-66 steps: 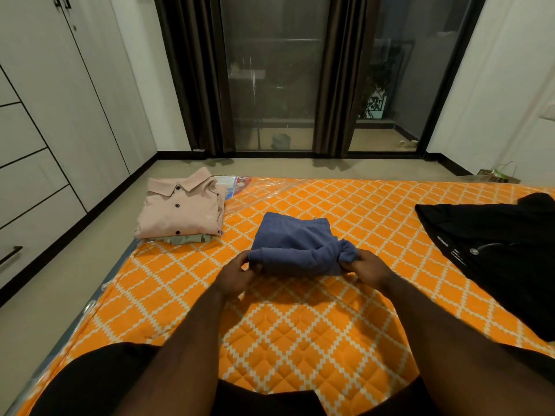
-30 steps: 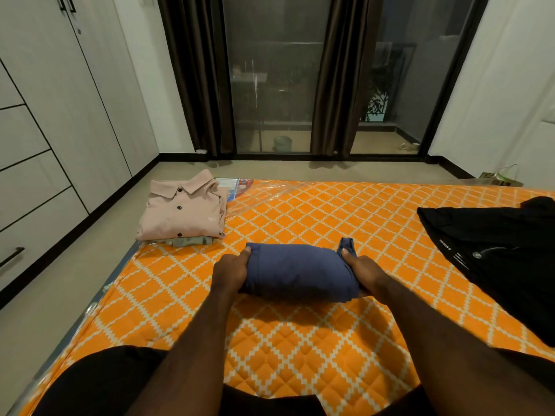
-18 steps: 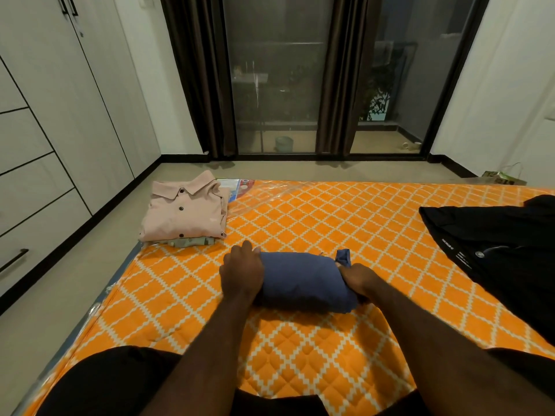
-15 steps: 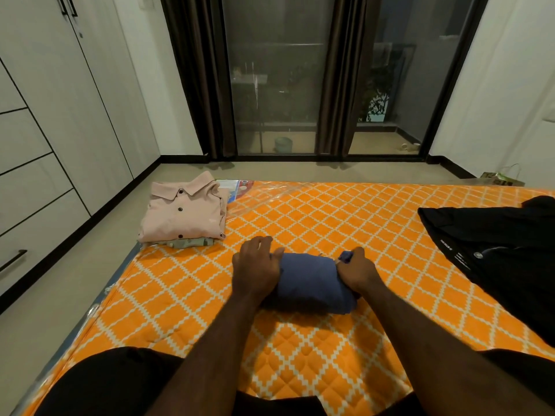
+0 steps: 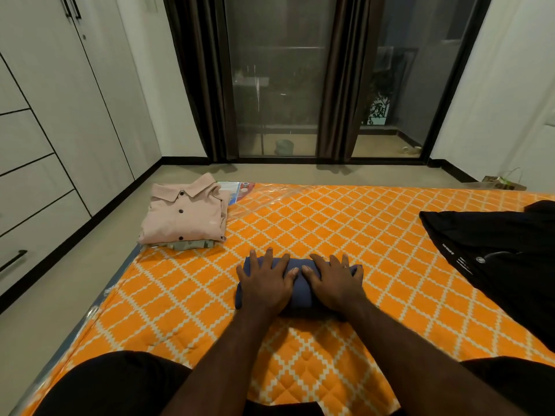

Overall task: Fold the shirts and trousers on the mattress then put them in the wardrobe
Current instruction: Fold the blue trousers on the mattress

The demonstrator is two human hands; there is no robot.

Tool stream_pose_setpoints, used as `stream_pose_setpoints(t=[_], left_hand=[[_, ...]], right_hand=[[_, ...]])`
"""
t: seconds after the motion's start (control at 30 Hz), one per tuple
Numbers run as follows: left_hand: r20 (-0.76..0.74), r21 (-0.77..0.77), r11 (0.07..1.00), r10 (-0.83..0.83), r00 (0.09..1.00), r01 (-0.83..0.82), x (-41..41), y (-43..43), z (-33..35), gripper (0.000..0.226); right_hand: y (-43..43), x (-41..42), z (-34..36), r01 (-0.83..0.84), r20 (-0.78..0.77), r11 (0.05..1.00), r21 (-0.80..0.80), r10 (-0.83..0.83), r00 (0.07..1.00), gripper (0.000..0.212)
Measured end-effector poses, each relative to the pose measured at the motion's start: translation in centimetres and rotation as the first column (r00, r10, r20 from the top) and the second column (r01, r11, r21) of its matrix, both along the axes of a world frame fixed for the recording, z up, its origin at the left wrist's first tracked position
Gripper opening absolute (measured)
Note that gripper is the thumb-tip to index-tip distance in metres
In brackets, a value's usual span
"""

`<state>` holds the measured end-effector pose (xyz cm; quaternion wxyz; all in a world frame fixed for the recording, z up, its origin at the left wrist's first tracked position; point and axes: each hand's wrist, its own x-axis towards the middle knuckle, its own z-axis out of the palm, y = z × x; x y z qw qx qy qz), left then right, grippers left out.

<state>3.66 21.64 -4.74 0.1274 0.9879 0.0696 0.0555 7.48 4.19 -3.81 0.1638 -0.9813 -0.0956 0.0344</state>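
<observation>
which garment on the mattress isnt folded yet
The black garment at the right: it lies spread out, unlike the blue bundle and the pink shirt.

the black garment [image 5: 495, 265] is cut off by the right edge.

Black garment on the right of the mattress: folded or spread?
Spread. The black garment lies loose and wide over the mattress, running past the frame edge; no neat folds show.

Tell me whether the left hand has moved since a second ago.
Yes: the left hand slid rightward, away from the pink shirt, onto the blue garment.
</observation>
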Motion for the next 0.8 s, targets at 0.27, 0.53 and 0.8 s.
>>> stream_pose_setpoints(t=[0.27, 0.53, 0.8], left_hand=[[-0.119, -0.084, 0.996, 0.011, 0.993, -0.021, 0.2, 0.3, -0.7, 0.063], [-0.154, -0.131, 0.991, -0.025, 0.988, 0.005, 0.7, 1.0, -1.2, 0.065], [-0.165, -0.126, 0.992, -0.03, 0.986, 0.009, 1.1, 1.2, -1.3, 0.065]], right_hand=[[-0.3, 0.2, -1.4, 0.033, -0.097, 0.996, 0.08, -0.025, 0.995, 0.083], [0.0, 0.3, -1.6, 0.024, -0.103, 0.998, 0.05, -0.019, 0.995, 0.066], [0.2, 0.1, -1.8, 0.025, -0.084, 0.999, 0.022, -0.023, 0.996, 0.06]])
